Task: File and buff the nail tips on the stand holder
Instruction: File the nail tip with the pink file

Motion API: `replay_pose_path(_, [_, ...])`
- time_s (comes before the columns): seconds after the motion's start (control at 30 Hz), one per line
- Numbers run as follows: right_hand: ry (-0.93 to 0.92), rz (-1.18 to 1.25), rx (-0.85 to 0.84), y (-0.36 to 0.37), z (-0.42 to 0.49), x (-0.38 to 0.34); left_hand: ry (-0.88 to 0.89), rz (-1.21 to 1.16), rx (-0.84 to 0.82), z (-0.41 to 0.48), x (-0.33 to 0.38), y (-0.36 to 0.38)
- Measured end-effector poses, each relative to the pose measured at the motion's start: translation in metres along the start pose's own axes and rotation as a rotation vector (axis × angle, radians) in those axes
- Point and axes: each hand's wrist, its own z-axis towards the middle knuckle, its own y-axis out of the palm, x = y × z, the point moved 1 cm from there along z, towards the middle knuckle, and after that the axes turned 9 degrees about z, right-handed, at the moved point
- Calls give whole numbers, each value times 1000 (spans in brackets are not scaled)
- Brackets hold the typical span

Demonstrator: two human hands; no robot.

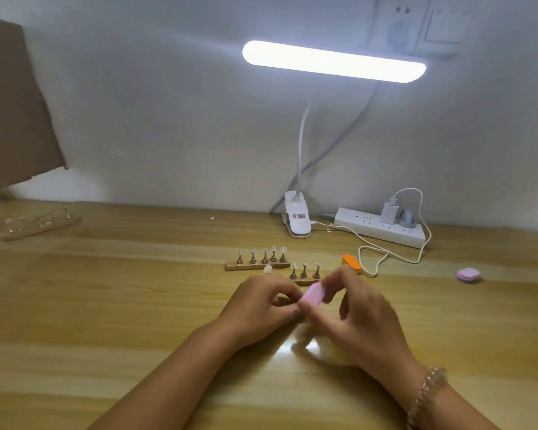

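Observation:
My right hand (354, 311) pinches a small pink buffer block (312, 293) between thumb and fingers. My left hand (258, 302) is curled right beside it, fingertips pinched together at the block's lower end; what they hold is too small and blurred to tell. Just behind my hands lies a wooden stand holder (306, 282) with three metal pegs carrying clear nail tips (305, 265). A second wooden stand holder (257, 265) sits farther back with several pegs and tips. One loose clear nail tip (267, 269) stands near the left hand.
An orange buffer block (351, 262) lies right of the stands, a pink-purple one (468, 275) far right. A clip lamp base (297, 218), power strip (381, 227) and white cable (385, 259) crowd the back. Another stand (41, 226) sits far left.

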Motion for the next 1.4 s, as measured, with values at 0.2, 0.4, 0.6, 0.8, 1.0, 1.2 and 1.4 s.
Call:
replay_pose_path(0.2, [19,-61,-45,0,3,0,-4,59,11,1,-2,2])
replay_pose_path(0.4, [15,-4,-108,-1,3,2,0,40,19,2,-2,3])
replay_pose_path(0.6, [-12,-27,-137,-1,1,1,1,27,19,2,-3,3])
replay_pose_path(0.8, [-25,-26,-156,1,0,0,-18,57,1,0,-4,3])
replay_pose_path(1.0, [-30,-25,-106,-1,2,1,12,167,16,-2,-1,3])
replay_pose_path(1.2, [-2,-19,-62,-2,6,4,39,220,43,-3,0,2])
replay_pose_path(1.4, [-14,26,-117,-2,7,2,46,208,52,-3,0,1])
